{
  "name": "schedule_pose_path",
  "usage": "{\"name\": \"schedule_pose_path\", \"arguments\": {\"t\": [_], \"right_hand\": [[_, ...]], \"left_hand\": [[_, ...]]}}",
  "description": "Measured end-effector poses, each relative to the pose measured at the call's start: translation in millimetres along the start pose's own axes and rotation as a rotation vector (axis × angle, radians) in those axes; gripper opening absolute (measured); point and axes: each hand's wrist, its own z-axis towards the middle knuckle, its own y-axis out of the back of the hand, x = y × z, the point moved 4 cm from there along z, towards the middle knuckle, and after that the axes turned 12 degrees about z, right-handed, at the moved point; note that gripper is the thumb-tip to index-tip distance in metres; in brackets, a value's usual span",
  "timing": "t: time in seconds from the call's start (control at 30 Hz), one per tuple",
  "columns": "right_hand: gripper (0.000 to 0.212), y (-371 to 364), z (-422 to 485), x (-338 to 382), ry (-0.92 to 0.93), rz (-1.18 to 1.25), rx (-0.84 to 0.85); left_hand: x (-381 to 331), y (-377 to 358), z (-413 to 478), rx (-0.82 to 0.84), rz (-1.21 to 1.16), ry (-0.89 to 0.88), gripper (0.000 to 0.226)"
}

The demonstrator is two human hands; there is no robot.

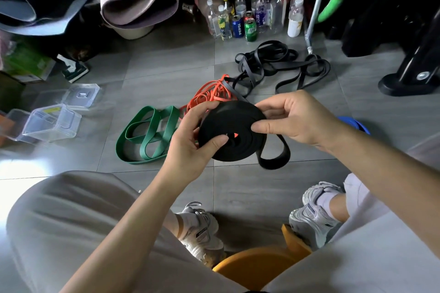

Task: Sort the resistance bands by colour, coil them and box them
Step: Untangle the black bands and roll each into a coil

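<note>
Head view. Person seated on an orange stool [259, 266], looking down at a grey tiled floor [166, 64].

- Black coil [233, 123]: one, flat spiral, held above the floor between both hands. A loose tail [277, 157] loops down from its right edge.
- Left hand [190, 140]: grips the coil's left rim, thumb on the face near the centre hole, fingers curled behind.
- Right hand [295, 119]: pinches the right side, thumb pressed on the face, fingers over the top rim.
- Green bands [147, 135]: loose heap on the floor left of the coil; overlapping, count unclear.
- Orange bands [209, 95]: tangled just behind the coil, count unclear.
- Black bands [273, 64]: loose tangle farther back.
- Clear plastic boxes [51, 122]: at least three at far left; one has a yellow label, unreadable.
- Cans: three. Blue can [237, 26] reads "PEPSI"; green can [250, 30] and red can [248, 15], lettering unreadable.
- Plastic bottles [295, 19]: a crowded cluster behind the cans.
</note>
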Motion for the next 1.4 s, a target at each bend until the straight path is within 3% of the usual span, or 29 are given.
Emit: {"name": "schedule_pose_path", "arguments": {"t": [0.1,0.17,0.27,0.47,0.6,0.73,0.9,1.03,1.2,1.4], "right_hand": [[0.034,-4.0,2.0,-5.3,-0.025,-0.118,0.046],[0.032,-8.4,3.0,-11.6,-0.054,-0.169,0.058],[0.03,-10.5,4.2,-13.2,-0.036,-0.19,0.058],[0.035,-1.2,2.4,-7.8,-0.076,-0.119,0.006],[0.026,4.2,-1.7,-7.0,-0.01,-0.14,-0.135],[0.024,1.0,-4.2,-9.4,0.051,-0.045,-0.17],[0.038,4.6,-9.9,-15.0,0.112,-0.263,-0.265],[0.045,5.8,-20.9,-24.2,0.067,-0.231,-0.29],[0.02,35.2,-21.2,-0.1,-0.115,-0.21,-0.353],[0.015,89.0,11.2,30.0,-0.31,-0.489,-0.243]], "left_hand": [[-6.2,2.7,5.6,0.116,0.346,0.025,0.057],[-18.6,-0.3,9.1,0.195,0.616,-0.118,0.071],[-29.9,-9.3,10.4,0.286,0.781,-0.327,0.072],[-15.5,-1.1,12.5,0.233,0.484,-0.19,0.059],[-6.0,10.8,11.4,0.127,0.31,-0.02,0.06],[-4.8,15.0,10.6,0.053,0.187,0.036,0.059],[2.0,7.8,11.5,-0.007,0.065,0.106,0.059],[6.1,-10.4,15.3,-0.022,-0.046,0.162,0.05],[-6.5,-33.5,34.4,0.015,-0.218,0.193,0.047],[-11.9,-67.8,79.4,0.056,-0.232,0.2,0.045]]}}
